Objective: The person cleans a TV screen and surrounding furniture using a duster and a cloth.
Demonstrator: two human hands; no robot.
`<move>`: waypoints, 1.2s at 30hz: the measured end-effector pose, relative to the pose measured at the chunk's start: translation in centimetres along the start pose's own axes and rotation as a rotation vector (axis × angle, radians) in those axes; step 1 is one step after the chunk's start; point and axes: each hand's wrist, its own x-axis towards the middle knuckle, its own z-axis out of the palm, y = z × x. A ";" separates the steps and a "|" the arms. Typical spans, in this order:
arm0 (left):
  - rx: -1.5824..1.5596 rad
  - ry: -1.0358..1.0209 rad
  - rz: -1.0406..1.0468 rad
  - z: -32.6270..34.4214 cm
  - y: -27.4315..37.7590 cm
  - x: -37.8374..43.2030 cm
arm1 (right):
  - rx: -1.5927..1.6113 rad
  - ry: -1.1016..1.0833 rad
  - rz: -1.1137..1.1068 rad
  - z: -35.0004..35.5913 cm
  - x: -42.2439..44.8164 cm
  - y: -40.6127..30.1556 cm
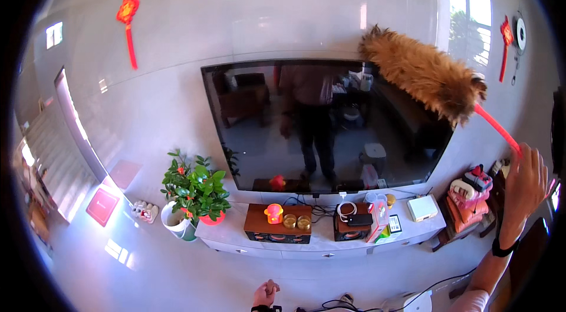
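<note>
My right hand [525, 181] is raised at the right, closed around the red handle [499, 125] of a duster. The duster's fluffy brown head [420, 71] lies across the upper right corner of a wall-mounted television [305, 122] and overlaps the wall above it. Whether its fibres touch the screen is hard to tell. Low at the bottom edge, my left hand [265, 293] is curled closed, with nothing visible in it. A dark band [505, 248] circles my right wrist.
Below the television, a low cabinet [327, 248] carries brown speakers [277, 221], cables and a white box [422, 208]. Potted plants [194, 186] stand at its left end. Folded textiles [469, 203] are piled on the right. A black cable [435, 286] crosses near my right arm.
</note>
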 end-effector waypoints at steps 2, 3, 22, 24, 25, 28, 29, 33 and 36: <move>0.294 -0.019 0.169 2.2 0.4 -1.0 | 0.060 0.003 -0.024 -1.4 0.8 -2.1; 0.429 -0.035 0.254 2.9 0.2 -0.9 | 0.152 -0.007 -0.034 -1.7 1.0 -3.1; -0.003 0.016 0.262 -2.1 -1.5 -4.8 | 0.952 -0.222 0.116 17.3 13.2 -14.3; -0.430 0.026 0.088 2.2 -0.4 -4.5 | 0.858 -0.229 0.065 20.0 13.7 -12.2; -0.489 0.122 0.048 2.6 -0.1 -4.5 | 0.865 -0.280 0.084 21.7 14.0 -11.9; -0.562 0.379 0.010 3.8 -0.4 -2.8 | 0.689 -0.160 0.053 25.1 15.0 -11.3; -0.587 0.264 0.053 2.7 -1.0 -2.3 | 0.659 -0.095 0.013 27.2 15.2 -11.3; -0.575 0.312 0.101 6.9 -2.8 0.5 | 0.633 -0.193 0.059 34.5 17.7 -10.5; -0.501 0.442 0.102 13.2 -4.6 2.9 | 1.032 -0.295 -0.045 40.7 20.1 -8.2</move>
